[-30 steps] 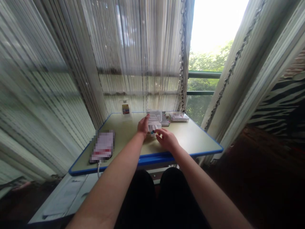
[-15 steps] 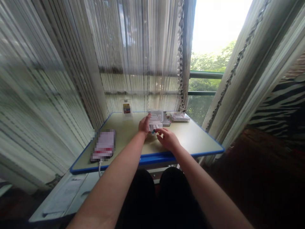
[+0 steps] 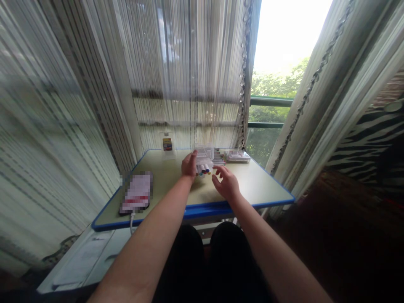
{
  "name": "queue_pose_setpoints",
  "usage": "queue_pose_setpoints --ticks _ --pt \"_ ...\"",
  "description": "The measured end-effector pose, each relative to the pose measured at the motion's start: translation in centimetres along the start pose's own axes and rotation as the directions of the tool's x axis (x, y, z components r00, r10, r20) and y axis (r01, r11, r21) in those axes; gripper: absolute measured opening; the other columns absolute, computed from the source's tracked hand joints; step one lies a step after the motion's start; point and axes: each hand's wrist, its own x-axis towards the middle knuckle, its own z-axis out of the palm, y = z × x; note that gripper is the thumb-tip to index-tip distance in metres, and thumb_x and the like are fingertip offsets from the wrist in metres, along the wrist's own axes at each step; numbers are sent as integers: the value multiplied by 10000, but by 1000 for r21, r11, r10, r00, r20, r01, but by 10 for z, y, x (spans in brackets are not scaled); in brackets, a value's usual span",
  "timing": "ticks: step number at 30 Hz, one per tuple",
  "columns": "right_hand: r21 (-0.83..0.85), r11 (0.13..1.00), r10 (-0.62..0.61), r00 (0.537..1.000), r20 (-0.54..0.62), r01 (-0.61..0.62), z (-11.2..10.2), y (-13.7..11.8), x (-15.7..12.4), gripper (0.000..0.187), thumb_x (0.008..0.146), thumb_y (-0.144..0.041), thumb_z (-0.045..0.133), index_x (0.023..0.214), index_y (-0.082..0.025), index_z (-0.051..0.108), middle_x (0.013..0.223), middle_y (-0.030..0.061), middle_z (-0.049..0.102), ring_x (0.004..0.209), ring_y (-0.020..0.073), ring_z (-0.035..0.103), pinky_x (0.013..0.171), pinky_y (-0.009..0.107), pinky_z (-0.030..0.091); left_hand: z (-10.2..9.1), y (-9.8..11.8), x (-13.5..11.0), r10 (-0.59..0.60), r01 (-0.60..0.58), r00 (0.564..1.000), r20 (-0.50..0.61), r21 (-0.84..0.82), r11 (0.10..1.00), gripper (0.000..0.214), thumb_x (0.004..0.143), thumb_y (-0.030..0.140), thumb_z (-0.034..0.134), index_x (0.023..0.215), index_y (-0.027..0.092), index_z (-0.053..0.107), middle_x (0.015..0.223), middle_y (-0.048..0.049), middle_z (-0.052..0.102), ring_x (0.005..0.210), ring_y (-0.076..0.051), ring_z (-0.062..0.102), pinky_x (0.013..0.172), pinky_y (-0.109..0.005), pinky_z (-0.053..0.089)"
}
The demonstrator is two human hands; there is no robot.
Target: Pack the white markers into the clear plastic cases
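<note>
My left hand (image 3: 189, 165) grips the left side of a clear plastic case (image 3: 204, 152) with its lid tipped back. Several markers (image 3: 205, 170) lie in the case, their coloured ends, blue, red and yellow among them, facing me. Just right of the case is my right hand (image 3: 226, 180), fingers curved and apart, with nothing seen in it. Whether its fingertips touch the case edge I cannot tell. Behind the case, more markers (image 3: 218, 157) lie in a row on the table.
The blue-edged table (image 3: 170, 185) carries a second clear case (image 3: 237, 157) at the back right. A clear package with a yellow and red label (image 3: 167, 144) stands at the back left. A phone-like object (image 3: 137, 191), blurred, lies front left with a white cable (image 3: 131, 222). Curtains (image 3: 189, 75) hang behind.
My right hand has drawn back to the right from the marker ends, its fingers spreading a little. The case has shifted slightly left in my left hand, and more coloured ends show.
</note>
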Motion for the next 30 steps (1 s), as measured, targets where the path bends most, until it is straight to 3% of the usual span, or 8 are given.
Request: queue_pose_setpoints --ticks 3,5,8,13,18,22,26,30 --pt "-109 993 46 999 -9 -46 5 8 2 367 783 -182 493 1135 -142 588 1019 120 643 975 236 573 911 373 457 -2 3 2 98 -101 993 -66 -48 994 528 692 649 560 852 160 678 772 -52 712 715 -180 653 595 -246 460" --pt "-215 973 99 993 67 -82 9 13 4 442 783 -182 491 1212 -98 560 1202 161 597 1163 267 499 1039 405 370 -2 5 3 54 -63 991 -121 -73 995 551 685 653 552 872 149 672 757 -56 709 657 -175 643 536 -242 441" --pt "-341 932 209 949 234 -121 13 15 7 527 833 -245 473 1338 -95 485 1436 147 439 1360 274 327 1132 394 246 -1 6 3 -1 -12 990 -143 -91 996 573 668 658 564 881 136 668 729 -59 703 589 -166 625 477 -233 411" --pt "-434 868 412 835 364 -239 15 10 16 727 870 -407 448 1503 -137 211 1578 149 145 1452 329 92 1146 471 169 0 1 2 57 -62 996 -69 -76 995 514 672 634 605 806 144 682 733 -77 708 660 -184 647 551 -254 459" --pt "-467 860 420 805 418 -206 16 9 23 712 856 -432 452 1502 -238 225 1602 76 44 1448 354 -82 1146 531 24 -1 -1 2 76 -79 996 -46 -52 996 504 671 635 619 780 148 690 743 -72 712 700 -189 652 623 -269 479" --pt "-470 873 383 781 493 -131 16 13 28 656 889 -481 391 1489 -247 269 1600 73 73 1455 320 -75 1147 505 -14 -1 -1 1 81 -82 996 -41 -42 996 495 670 622 626 781 144 693 758 -67 713 726 -191 654 664 -274 484" --pt "-450 888 365 749 554 -100 17 17 32 617 885 -577 365 1422 -276 404 1586 85 155 1453 347 10 1119 573 18 -3 -4 3 77 -77 996 -37 -10 997 501 683 627 607 793 147 697 738 -57 708 717 -187 650 673 -272 482" --pt "-437 893 320 840 438 -112 16 17 30 601 840 -558 475 1338 -222 500 1475 127 368 1401 322 209 1122 499 130 -4 -6 4 88 -87 996 -22 15 996 510 685 635 605 800 148 704 756 -64 715 740 -193 657 690 -272 483"
